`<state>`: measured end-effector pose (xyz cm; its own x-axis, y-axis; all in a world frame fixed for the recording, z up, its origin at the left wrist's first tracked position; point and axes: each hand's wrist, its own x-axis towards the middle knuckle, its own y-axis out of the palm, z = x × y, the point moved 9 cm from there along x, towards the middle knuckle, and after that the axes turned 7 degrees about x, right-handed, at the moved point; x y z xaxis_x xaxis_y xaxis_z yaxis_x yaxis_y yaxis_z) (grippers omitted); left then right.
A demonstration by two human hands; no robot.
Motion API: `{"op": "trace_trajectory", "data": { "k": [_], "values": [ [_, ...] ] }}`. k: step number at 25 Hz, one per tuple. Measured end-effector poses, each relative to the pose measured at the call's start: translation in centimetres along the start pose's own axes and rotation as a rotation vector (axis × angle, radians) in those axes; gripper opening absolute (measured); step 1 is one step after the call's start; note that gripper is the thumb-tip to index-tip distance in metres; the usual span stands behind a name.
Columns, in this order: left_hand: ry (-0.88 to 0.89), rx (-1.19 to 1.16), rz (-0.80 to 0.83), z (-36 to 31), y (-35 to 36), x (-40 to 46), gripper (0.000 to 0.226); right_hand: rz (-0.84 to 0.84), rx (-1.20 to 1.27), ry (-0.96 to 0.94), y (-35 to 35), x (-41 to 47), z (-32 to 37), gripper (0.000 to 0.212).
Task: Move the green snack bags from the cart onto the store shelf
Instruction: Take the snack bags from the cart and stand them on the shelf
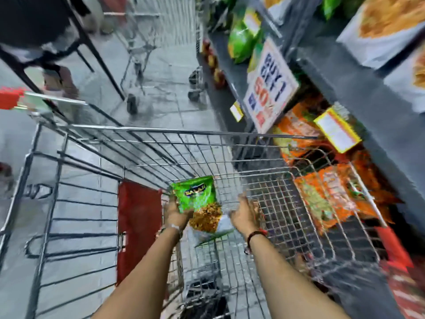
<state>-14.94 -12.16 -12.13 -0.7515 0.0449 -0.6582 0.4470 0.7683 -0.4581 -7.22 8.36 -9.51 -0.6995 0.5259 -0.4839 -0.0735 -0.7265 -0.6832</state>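
Head view shows the left hand [176, 214] with its fingers gripping a green snack bag [197, 199] low inside the wire cart [161, 143], while the right hand [245, 215] hovers beside it, fingers spread and empty, near the store shelf [345, 72].

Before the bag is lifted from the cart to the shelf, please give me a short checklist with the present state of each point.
1. Left hand holds the green snack bag: ok.
2. Right hand is free, open beside the bag: ok.
3. Bag is clear of the cart wires: cannot tell, blurred.
4. Green bags already on the shelf mark the spot: ok.
5. Free room on that shelf: cannot tell.
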Motion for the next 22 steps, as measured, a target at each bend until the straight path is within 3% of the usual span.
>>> {"op": "trace_trajectory", "data": {
  "k": [2,4,7,10,13,16,18,22],
  "values": [
    [-0.074,-0.011,0.061,2.8,1.9,2.0,0.055,0.133,-0.013,0.010,3.6,1.9,-1.0,0.064],
    [-0.027,-0.018,0.037,4.0,3.1,4.3,0.063,0.229,-0.033,0.024,6.3,3.8,-1.9,0.069],
    [-0.090,0.041,0.112,6.5,5.6,7.8,0.057,0.297,0.075,0.082,9.8,6.8,-3.1,0.071],
    [-0.128,-0.070,0.150,7.7,7.5,9.2,0.059,0.318,0.079,0.077,12.3,8.4,-3.3,0.068],
    [-0.183,-0.209,0.106,7.9,8.3,9.3,0.061,0.272,0.023,0.069,12.9,8.8,-3.2,0.063],
    [-0.170,-0.203,0.050,7.1,7.5,8.2,0.058,0.194,0.096,0.127,11.6,7.7,-3.7,0.053],
    [-0.102,-0.138,0.046,5.6,7.0,6.2,0.061,0.170,0.215,0.145,10.7,6.2,-3.9,0.050],
    [0.091,-0.238,0.028,-0.4,5.5,1.1,0.062,0.006,0.299,0.069,4.8,3.2,-2.8,0.052]
  ]
}}
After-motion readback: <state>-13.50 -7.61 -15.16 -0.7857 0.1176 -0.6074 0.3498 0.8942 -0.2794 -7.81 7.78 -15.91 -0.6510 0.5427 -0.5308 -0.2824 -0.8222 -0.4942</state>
